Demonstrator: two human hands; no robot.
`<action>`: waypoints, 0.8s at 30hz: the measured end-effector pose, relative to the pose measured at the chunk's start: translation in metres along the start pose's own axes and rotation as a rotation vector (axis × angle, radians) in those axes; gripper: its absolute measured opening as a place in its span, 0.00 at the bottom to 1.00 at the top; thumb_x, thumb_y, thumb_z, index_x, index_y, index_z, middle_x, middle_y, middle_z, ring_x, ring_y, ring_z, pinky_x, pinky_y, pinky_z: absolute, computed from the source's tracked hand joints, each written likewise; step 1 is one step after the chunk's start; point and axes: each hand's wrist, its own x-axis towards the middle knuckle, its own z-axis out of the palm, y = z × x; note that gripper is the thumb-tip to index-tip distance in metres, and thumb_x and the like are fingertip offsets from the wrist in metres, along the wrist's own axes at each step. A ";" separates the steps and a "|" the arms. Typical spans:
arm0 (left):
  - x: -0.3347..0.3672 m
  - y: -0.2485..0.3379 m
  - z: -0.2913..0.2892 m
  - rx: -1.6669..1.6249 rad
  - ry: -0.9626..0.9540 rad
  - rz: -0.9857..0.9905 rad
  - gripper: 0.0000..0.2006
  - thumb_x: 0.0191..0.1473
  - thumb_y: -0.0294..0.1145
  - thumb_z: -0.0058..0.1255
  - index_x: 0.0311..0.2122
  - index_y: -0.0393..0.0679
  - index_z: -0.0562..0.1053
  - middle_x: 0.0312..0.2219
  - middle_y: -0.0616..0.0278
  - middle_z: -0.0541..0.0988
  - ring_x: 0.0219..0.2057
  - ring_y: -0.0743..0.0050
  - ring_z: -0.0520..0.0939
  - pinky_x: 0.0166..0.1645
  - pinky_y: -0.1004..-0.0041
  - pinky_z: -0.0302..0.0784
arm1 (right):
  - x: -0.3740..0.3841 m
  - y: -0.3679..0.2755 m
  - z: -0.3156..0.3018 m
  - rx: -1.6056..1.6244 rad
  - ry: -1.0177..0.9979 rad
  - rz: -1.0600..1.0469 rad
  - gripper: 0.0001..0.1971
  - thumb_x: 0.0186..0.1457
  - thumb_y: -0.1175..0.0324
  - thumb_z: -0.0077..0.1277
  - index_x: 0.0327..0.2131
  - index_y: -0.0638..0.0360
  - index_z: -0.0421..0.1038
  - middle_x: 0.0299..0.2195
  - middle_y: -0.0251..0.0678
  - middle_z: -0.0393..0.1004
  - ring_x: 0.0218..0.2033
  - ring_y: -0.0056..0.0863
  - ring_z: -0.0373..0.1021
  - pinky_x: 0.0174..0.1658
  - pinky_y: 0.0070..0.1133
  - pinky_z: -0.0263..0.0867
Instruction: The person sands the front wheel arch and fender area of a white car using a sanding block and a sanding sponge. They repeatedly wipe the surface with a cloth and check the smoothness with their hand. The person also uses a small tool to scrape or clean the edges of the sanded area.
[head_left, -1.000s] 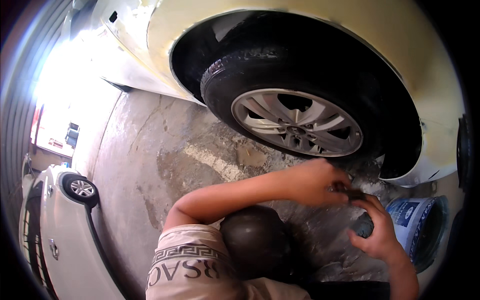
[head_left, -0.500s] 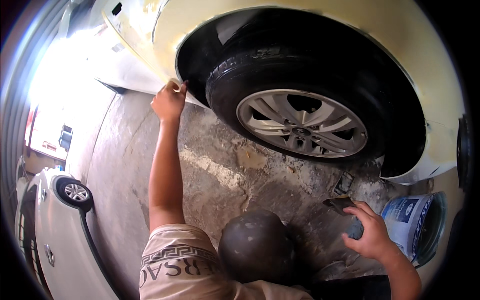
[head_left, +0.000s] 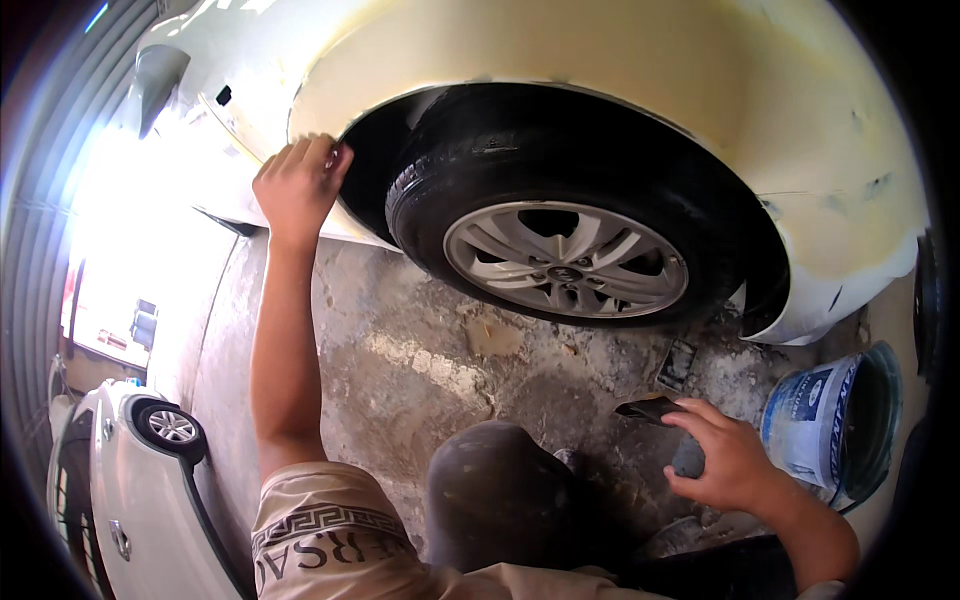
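My left hand [head_left: 298,188] is closed at the front lip of the car's wheel arch [head_left: 318,110], fingers curled against the edge and thumb inside the dark opening. The fender around it carries pale yellow patches and white areas. Below the arch sits a black tyre [head_left: 415,215] on a silver spoked wheel [head_left: 565,262]. Low on the right, my right hand [head_left: 728,458] grips a dark folded sheet that looks like sandpaper [head_left: 648,410] between thumb side and fingertips. A grey rounded block [head_left: 688,457] is also held in that palm.
An open blue and white bucket [head_left: 812,415] stands just right of my right hand. A small dark flat piece [head_left: 677,365] lies on the stained concrete floor [head_left: 400,310]. My bent knee [head_left: 495,490] is below the wheel. Another light-coloured car [head_left: 150,500] is parked at left.
The whole view has shifted, showing more of the fender above the wheel. My left hand has curled more fully over the arch edge. My right hand still holds the sheet and block.
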 end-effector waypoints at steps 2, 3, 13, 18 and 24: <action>0.024 0.011 -0.013 0.023 -0.003 0.084 0.14 0.48 0.38 0.75 0.25 0.51 0.75 0.21 0.68 0.78 0.22 0.67 0.82 0.28 0.67 0.74 | -0.001 0.001 -0.001 -0.020 -0.012 -0.012 0.32 0.48 0.57 0.70 0.56 0.56 0.77 0.61 0.46 0.75 0.55 0.49 0.78 0.55 0.36 0.77; 0.035 0.016 -0.020 0.021 0.000 0.115 0.14 0.47 0.36 0.75 0.26 0.51 0.75 0.21 0.68 0.78 0.23 0.67 0.81 0.28 0.66 0.74 | -0.002 0.002 -0.001 -0.027 -0.011 -0.039 0.32 0.48 0.56 0.70 0.56 0.56 0.77 0.61 0.46 0.74 0.54 0.48 0.78 0.54 0.36 0.77; 0.120 0.088 -0.078 -0.069 0.076 0.386 0.14 0.45 0.35 0.75 0.26 0.51 0.75 0.21 0.69 0.75 0.22 0.68 0.78 0.28 0.66 0.72 | -0.016 0.010 -0.006 -0.087 -0.027 -0.146 0.34 0.50 0.53 0.69 0.59 0.57 0.75 0.63 0.39 0.72 0.51 0.43 0.80 0.52 0.36 0.78; 0.155 0.136 -0.092 -0.121 0.171 0.596 0.12 0.46 0.36 0.74 0.27 0.49 0.78 0.24 0.69 0.78 0.25 0.71 0.80 0.28 0.68 0.73 | -0.018 0.010 -0.006 -0.101 -0.065 -0.184 0.34 0.51 0.53 0.68 0.59 0.59 0.74 0.64 0.33 0.72 0.46 0.42 0.82 0.47 0.35 0.80; 0.189 0.188 -0.090 -0.302 0.242 0.857 0.09 0.40 0.32 0.70 0.25 0.49 0.78 0.25 0.69 0.79 0.28 0.68 0.82 0.30 0.69 0.76 | -0.019 0.010 -0.004 -0.131 -0.133 -0.220 0.37 0.53 0.52 0.68 0.63 0.59 0.72 0.67 0.34 0.68 0.47 0.41 0.82 0.49 0.37 0.81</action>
